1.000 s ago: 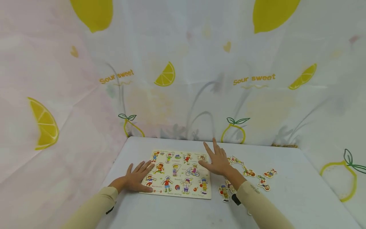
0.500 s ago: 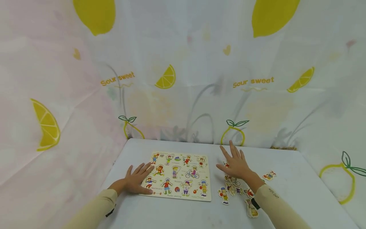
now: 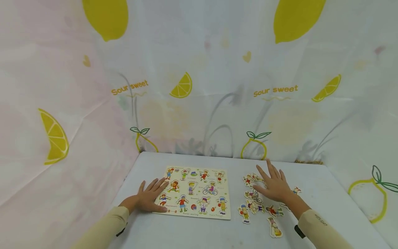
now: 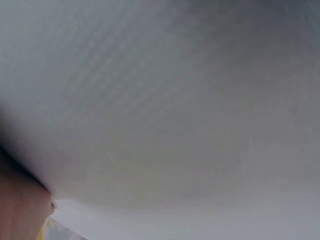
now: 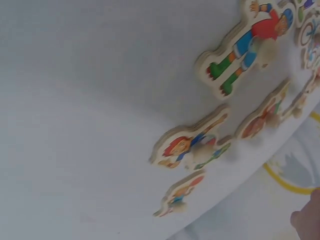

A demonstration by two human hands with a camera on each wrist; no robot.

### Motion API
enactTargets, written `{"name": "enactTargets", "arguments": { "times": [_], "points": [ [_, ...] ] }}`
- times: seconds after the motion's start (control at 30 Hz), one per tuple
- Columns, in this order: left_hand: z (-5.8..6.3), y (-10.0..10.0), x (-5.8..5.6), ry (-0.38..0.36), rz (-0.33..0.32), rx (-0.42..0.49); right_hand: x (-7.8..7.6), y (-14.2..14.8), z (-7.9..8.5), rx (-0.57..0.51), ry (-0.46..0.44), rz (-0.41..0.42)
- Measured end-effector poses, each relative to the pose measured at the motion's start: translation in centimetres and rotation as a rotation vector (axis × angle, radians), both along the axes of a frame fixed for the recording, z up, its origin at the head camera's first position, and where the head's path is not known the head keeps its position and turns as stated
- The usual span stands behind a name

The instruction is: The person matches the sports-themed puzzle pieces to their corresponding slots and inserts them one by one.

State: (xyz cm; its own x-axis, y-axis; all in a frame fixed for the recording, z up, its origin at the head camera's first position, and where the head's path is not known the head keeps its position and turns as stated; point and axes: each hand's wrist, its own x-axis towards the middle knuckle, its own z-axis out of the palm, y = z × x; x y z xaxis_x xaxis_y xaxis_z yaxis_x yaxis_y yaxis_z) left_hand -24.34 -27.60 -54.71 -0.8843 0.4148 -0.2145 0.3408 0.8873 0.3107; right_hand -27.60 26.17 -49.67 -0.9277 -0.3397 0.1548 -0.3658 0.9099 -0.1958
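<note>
A cream puzzle board (image 3: pixel 183 186) printed with sporty children lies flat on the table. My left hand (image 3: pixel 151 199) rests at its left edge, fingers spread and straight. Loose puzzle pieces (image 3: pixel 244 213) lie in a cluster to the board's right. Over the far right of them is my right hand (image 3: pixel 275 185), fingers extended, gripping nothing and partly hiding some. In the right wrist view, a piece with a red shirt (image 5: pixel 270 27) has a pale knob, and only a fingertip (image 5: pixel 306 220) shows at the lower right. The left wrist view catches just skin (image 4: pixel 22 215) at the lower left.
The white tabletop (image 3: pixel 192 235) runs back to a hanging cloth (image 3: pixel 202 114) with lemon prints. One piece (image 3: pixel 274 228) lies nearest the table's front, apart from the cluster. Another piece (image 3: pixel 296 190) shows beyond my right hand.
My right hand has moved right, from the board's upper right corner to above the loose pieces. More of the board and several pieces are now uncovered. The left hand stays at the board's edge.
</note>
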Motion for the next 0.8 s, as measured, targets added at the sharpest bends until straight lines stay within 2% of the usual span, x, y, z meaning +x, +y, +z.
{"name": "enactTargets", "arguments": {
  "times": [0.17, 0.27, 0.33, 0.57, 0.8],
  "points": [
    [-0.8, -0.3, 0.3, -0.014, 0.015, -0.025, 0.9, 1.8, -0.6, -0.011, -0.013, -0.022],
    [-1.8, -0.7, 0.1, 0.002, 0.028, -0.067, 1.2, 2.8, -1.0, -0.017, -0.024, -0.034],
    [-2.1, -0.8, -0.1, 0.026, 0.032, -0.065, 1.1, 3.4, -1.1, -0.02, -0.026, -0.048],
    [-0.6, -0.1, -0.7, 0.01, 0.029, -0.057, 0.7, 5.9, -0.9, -0.049, -0.076, -0.112],
    [-1.3, -0.3, -0.7, 0.005, 0.01, -0.067, 1.3, 7.7, -2.3, -0.067, -0.124, -0.211]
  ]
}}
